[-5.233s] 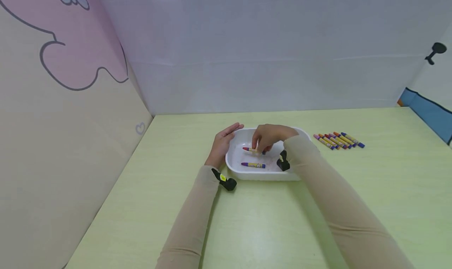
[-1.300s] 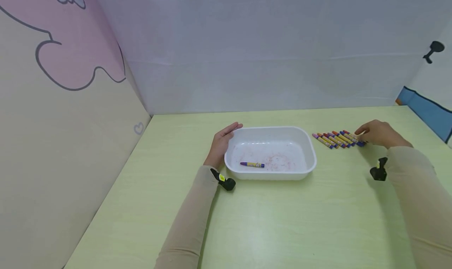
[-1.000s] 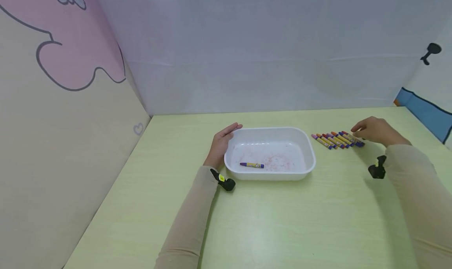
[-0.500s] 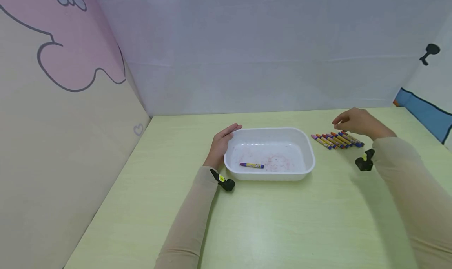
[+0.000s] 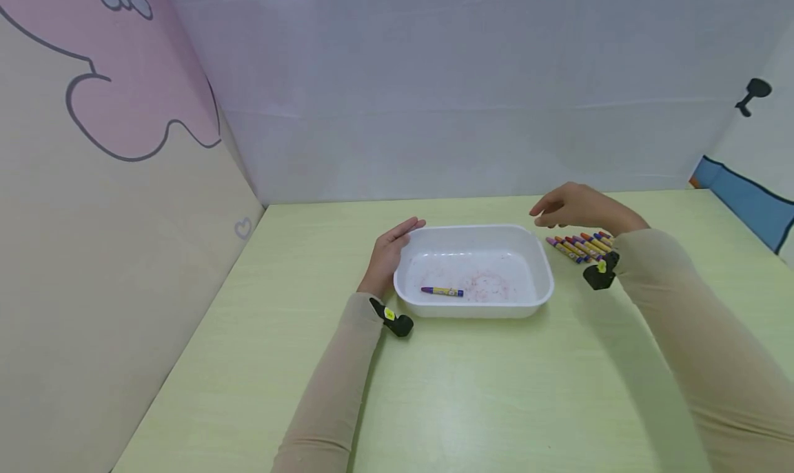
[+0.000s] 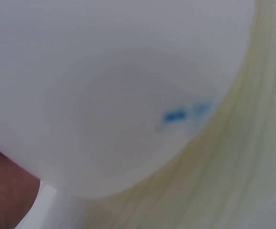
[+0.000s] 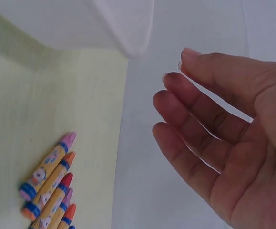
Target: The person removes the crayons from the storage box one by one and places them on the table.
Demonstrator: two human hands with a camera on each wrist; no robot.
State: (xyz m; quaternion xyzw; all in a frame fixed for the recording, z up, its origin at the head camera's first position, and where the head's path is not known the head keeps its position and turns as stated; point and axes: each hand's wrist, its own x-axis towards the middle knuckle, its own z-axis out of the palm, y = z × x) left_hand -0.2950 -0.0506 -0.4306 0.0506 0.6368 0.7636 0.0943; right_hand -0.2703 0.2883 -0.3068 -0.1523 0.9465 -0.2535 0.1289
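Observation:
A white rectangular tray [image 5: 474, 310] stands on the table, one purple crayon [image 5: 442, 292] lying on its floor near the front side. Fingers extended, my left hand [image 5: 386, 256] rests against the tray's left end; up close, the left wrist view is filled by the white tray wall [image 6: 104, 95]. Right of the tray several crayons [image 5: 573, 249] lie side by side in a slanted row, partly covered by my right sleeve and wrist camera. My right hand [image 5: 573, 205] is in the air past the tray's back right corner, fingers loosely bent, holding nothing; the right wrist view shows its bare palm.
The pale green table [image 5: 484, 390] reaches a white backdrop [image 5: 465, 114] behind the tray. A printed side wall [image 5: 155, 287] borders the table on the left. Faint reddish marks cover part of the tray floor.
Earlier my right hand picked a red-tipped crayon from the tray and laid it at the row's right end. It has since released it and moved left towards the tray. My left hand stays put.

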